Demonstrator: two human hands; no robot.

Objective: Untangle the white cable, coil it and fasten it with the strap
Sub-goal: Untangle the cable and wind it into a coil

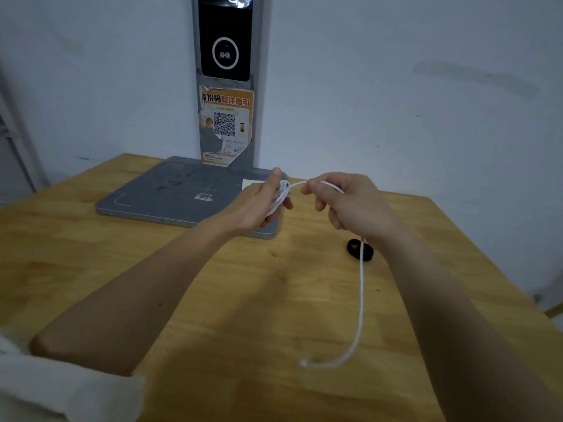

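— What are your hands doing right now?

— My left hand (259,205) is gripping a small bundle of loops of the white cable (361,300), with my thumb sticking up over the top and my fingers curling round underneath. My right hand (347,202) is pinching the same cable just beside it, fingers curled around the strand, so a short stretch is running between the two hands.

— And where is the remainder of the cable lying?

— It is dropping from under my right hand, hanging down past the black strap (359,250) and curving left, with its free end (303,363) lying close to me on the wooden counter (213,300).

— Is the strap touching anything?

— It is sitting on the counter below my right wrist; the cable is crossing in front of it, but I cannot tell whether they are touching.

— What else is in front of you?

— A grey flat pad (170,193) is lying at the back of the counter, under my left hand, and a grey post with a black screen (225,38) and an orange QR sticker (227,120) is standing against the wall.
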